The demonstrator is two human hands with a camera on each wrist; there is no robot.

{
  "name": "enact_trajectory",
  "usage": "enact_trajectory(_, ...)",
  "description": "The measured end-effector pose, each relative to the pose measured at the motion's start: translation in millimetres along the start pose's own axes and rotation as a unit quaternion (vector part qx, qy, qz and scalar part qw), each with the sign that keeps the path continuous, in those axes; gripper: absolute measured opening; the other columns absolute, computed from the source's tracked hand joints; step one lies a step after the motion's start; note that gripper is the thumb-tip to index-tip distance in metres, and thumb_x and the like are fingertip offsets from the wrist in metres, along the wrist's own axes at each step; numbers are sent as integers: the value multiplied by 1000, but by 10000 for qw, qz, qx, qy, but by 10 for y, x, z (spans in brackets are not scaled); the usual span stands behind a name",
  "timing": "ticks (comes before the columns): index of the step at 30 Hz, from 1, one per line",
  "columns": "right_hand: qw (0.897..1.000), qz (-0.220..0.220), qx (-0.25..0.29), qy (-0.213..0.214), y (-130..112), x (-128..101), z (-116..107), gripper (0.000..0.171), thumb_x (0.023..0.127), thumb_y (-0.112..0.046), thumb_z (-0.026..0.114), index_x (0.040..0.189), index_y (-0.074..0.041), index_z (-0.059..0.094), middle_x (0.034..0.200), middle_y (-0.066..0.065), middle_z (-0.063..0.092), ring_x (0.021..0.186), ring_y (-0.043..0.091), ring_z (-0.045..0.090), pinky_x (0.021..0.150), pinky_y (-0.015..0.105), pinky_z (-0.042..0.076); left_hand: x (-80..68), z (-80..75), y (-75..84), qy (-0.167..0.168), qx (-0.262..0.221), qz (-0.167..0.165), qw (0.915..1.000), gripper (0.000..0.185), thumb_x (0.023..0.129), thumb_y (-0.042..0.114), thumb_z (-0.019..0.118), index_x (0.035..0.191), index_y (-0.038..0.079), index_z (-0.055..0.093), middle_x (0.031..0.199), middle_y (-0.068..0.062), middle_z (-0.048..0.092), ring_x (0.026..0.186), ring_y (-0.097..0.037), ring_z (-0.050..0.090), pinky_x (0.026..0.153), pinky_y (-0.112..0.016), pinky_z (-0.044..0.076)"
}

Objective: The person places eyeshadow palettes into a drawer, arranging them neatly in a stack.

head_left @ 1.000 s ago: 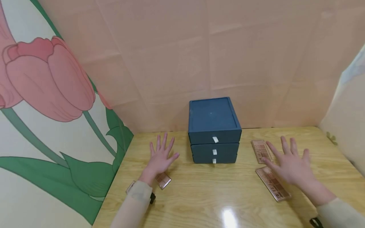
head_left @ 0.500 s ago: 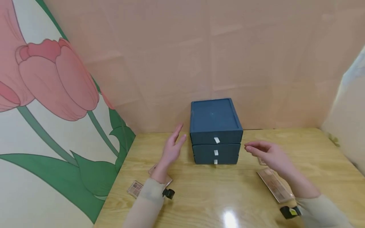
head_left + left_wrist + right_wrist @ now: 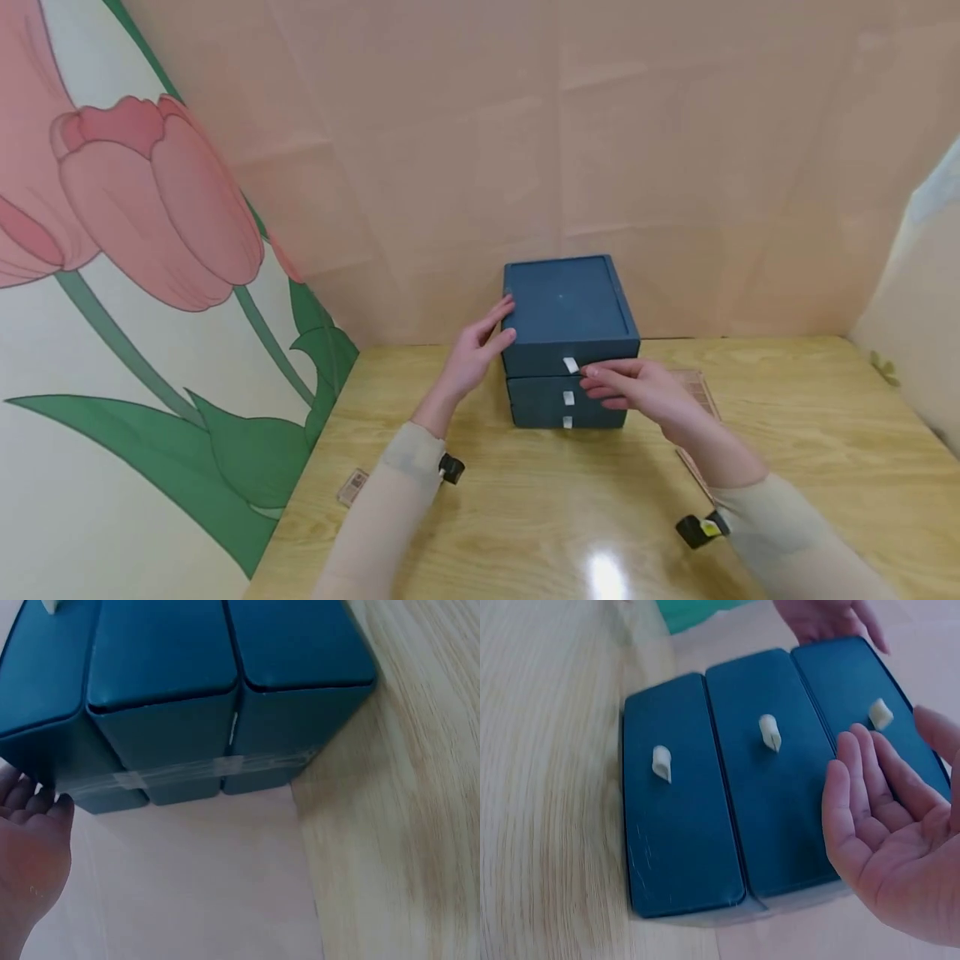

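A dark blue desktop drawer box (image 3: 566, 302) with three stacked drawers, each with a white pull tab, stands against the back wall. My left hand (image 3: 471, 354) rests its fingertips on the upper left side of the box, fingers fairly straight. In front of the top drawer, my right hand (image 3: 648, 392) has its fingertips right beside the top pull tab (image 3: 571, 365). The right wrist view shows those fingers (image 3: 859, 761) extended, with a gap to the thumb and the tab (image 3: 880, 714) just beyond them. All drawers are closed.
Makeup palettes lie on the wooden table (image 3: 525, 517): a small palette (image 3: 351, 487) by the left forearm, and a palette (image 3: 699, 390) and another palette (image 3: 693, 475) partly hidden by the right arm. Clear tape (image 3: 187, 772) crosses the box's side. A tulip-print panel (image 3: 165, 217) stands left.
Both hands have come inward from spread positions over the palettes. The left now touches the box's side; the right has reached the top drawer's tab. The box has not moved.
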State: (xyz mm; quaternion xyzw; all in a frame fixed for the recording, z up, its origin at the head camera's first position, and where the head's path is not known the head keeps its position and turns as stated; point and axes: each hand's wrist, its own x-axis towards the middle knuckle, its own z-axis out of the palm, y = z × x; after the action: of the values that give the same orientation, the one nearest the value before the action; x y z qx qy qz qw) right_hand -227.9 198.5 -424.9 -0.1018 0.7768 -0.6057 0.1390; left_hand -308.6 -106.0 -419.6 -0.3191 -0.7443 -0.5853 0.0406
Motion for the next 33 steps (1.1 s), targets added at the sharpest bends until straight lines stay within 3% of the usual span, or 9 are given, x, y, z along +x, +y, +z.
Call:
enact_trajectory(5,9999,112,28,113,-65,66,106,62,106,-45,68,145,3,62,132,18,73,122,33,70,100,40,58,-9,-77,-65,-168,-480,255,9984,52,108,-2,56,159,-4,45,173,-14,33,161,-25,25,128,-54,21)
enact_trajectory(10,9989,192,207,369,-55,99,163,59,106,-45,69,140,4,66,124,15,76,118,32,72,95,33,60,-18,-139,-117,-344,-498,417,9973,53,106,-6,55,158,-8,45,172,-20,31,161,-33,23,127,-61,20)
enact_trajectory(18,9980,96,234,586,-20,105,229,49,107,-36,69,134,4,71,117,12,79,109,26,76,91,30,60,5,-210,-167,-524,-1,395,9978,49,106,3,62,154,0,55,169,-9,42,159,-21,31,128,-46,26)
enact_trajectory(23,9961,-262,-311,781,-23,84,237,42,107,-32,70,131,2,75,114,12,79,107,26,76,92,34,61,25,-242,-115,-618,288,427,9968,47,107,6,62,153,2,58,167,-9,45,158,-22,34,127,-48,28)
enact_trajectory(27,9808,-843,-1355,1122,-9,60,230,33,106,-32,72,123,-5,81,107,6,81,98,21,77,82,31,62,56,-255,-60,-684,611,444,9948,46,106,6,63,153,3,58,166,-9,46,157,-22,36,126,-47,31)
enact_trajectory(33,9382,-1795,-2587,1440,-35,10,265,21,102,-23,78,114,-7,85,100,4,82,83,16,76,66,27,58,70,-284,-40,-727,976,502,9913,47,107,15,66,152,5,60,165,-6,47,155,-15,38,126,-39,31)
